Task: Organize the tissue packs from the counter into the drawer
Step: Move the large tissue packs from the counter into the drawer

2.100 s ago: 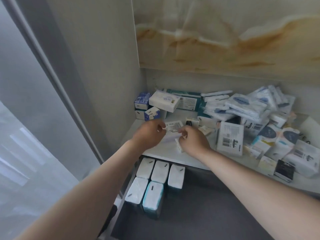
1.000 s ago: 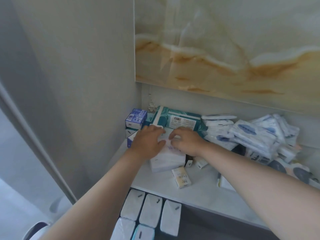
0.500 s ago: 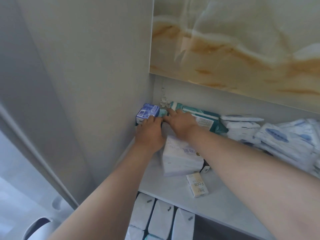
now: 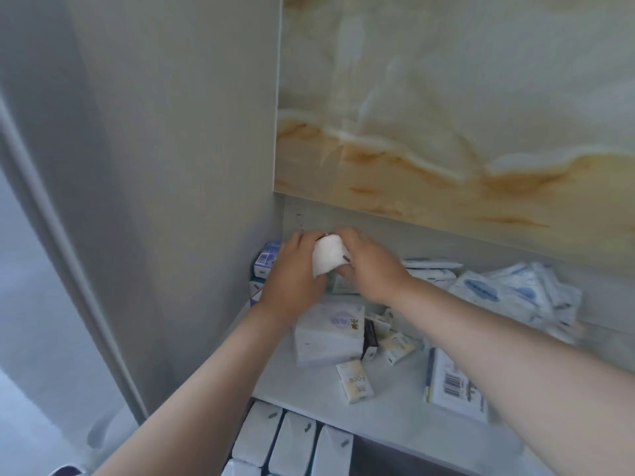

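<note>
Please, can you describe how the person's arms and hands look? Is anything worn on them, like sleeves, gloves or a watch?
Both arms are bare up to the edge of the picture: no sleeve shows on the left forearm or the right forearm. The left hand and the right hand wear no gloves. No watch, bracelet or ring is visible.

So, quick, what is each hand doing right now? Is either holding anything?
Left hand: grips the white tissue pack.
Right hand: grips the same pack from its other side.
</note>
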